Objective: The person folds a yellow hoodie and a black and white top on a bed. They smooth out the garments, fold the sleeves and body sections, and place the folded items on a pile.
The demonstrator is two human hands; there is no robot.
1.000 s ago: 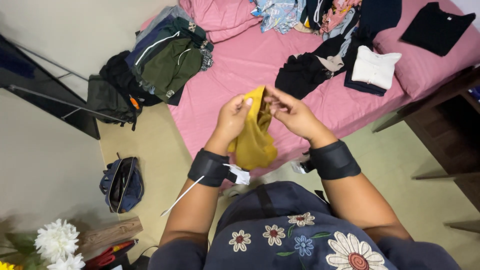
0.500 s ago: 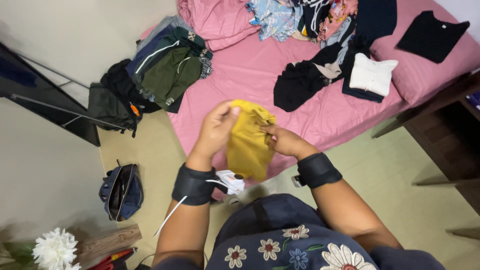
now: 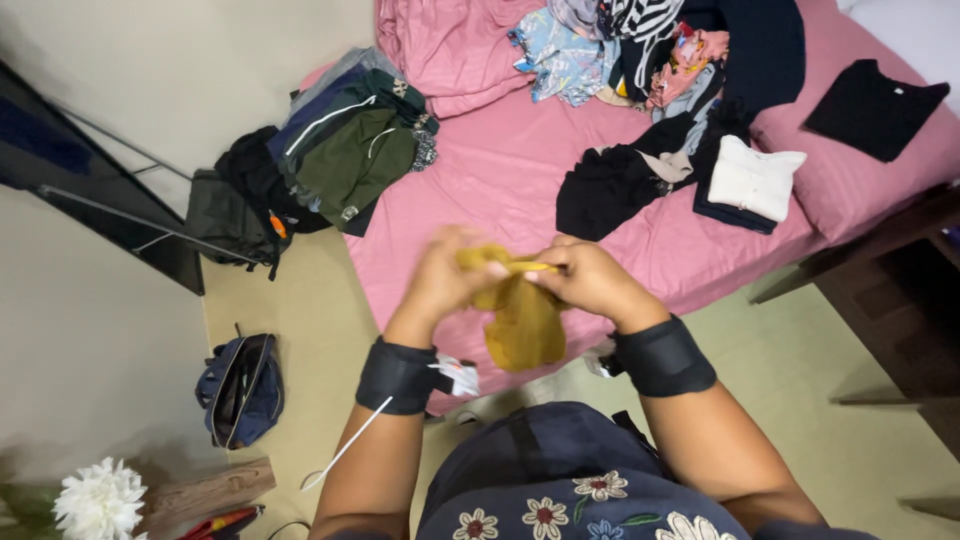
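Note:
A mustard-yellow garment (image 3: 520,325) hangs bunched between both my hands, in front of my chest and over the near edge of the pink bed (image 3: 500,190). My left hand (image 3: 445,280) grips its upper left part and is blurred. My right hand (image 3: 590,280) pinches its top edge from the right. Both wrists wear black bands. The lower part of the garment dangles free.
On the bed lie a heap of mixed clothes (image 3: 650,60), a black garment (image 3: 610,190), a folded white one (image 3: 755,180) and a flat black shirt (image 3: 875,105). Dark green clothes (image 3: 350,150) spill off its left corner. A blue bag (image 3: 240,390) sits on the floor, a dark wooden table (image 3: 900,290) at right.
The yellow garment was spread between my hands, then gathered; both hands have moved closer together and lower, and the cloth now hangs in a narrower bunch.

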